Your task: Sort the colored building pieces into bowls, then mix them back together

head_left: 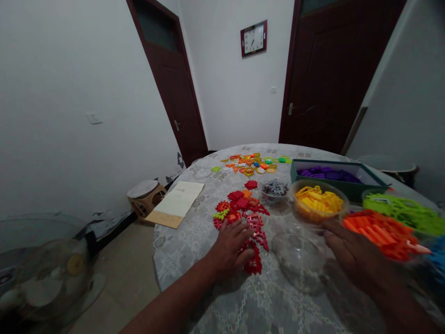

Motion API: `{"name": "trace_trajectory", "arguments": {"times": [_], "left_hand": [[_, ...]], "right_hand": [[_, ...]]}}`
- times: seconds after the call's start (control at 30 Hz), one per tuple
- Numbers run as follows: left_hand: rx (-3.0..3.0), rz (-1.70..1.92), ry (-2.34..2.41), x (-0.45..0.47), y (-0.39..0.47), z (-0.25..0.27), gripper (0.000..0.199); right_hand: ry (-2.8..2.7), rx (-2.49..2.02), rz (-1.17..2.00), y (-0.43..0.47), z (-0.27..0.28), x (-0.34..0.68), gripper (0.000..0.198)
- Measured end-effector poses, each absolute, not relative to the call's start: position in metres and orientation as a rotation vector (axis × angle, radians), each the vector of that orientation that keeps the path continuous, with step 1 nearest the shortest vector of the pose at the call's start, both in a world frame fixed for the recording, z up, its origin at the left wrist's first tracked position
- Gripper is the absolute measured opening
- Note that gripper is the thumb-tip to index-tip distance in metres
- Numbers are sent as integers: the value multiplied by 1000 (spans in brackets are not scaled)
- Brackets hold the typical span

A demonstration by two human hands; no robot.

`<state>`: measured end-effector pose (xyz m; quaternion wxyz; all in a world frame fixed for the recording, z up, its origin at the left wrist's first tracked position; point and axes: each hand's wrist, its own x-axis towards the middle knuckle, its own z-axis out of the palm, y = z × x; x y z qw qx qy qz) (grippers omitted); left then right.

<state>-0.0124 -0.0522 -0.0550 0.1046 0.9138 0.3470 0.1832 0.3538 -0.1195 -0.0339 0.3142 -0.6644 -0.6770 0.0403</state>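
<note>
My left hand lies over a heap of red plastic building pieces, fingers spread and touching some of them. Gear-shaped red pieces and a lime-green piece lie just beyond its fingertips. On the other side, my right hand pinches the far right rim of a see-through plastic bowl resting on the table. Around that hand are a tub of yellow pieces and a heap of orange pieces.
The round table has a patterned cloth. A bowl of grey pieces, a box with purple pieces, green pieces and blue pieces stand right. Mixed pieces lie at the back, an open booklet left.
</note>
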Motion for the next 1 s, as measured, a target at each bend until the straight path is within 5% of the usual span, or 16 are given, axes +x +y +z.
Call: {"name": "trace_trajectory", "arguments": {"times": [0.33, 0.53, 1.0], "left_hand": [[2765, 357, 1524, 12, 34, -51, 51], [2652, 176, 1717, -2, 72, -64, 54], [2701, 382, 1770, -54, 60, -69, 50]], "right_hand": [[-1747, -1848, 391, -126, -17, 355, 55], [-1766, -1858, 405, -129, -14, 350, 32], [-1670, -1961, 314, -128, -13, 331, 23]]}}
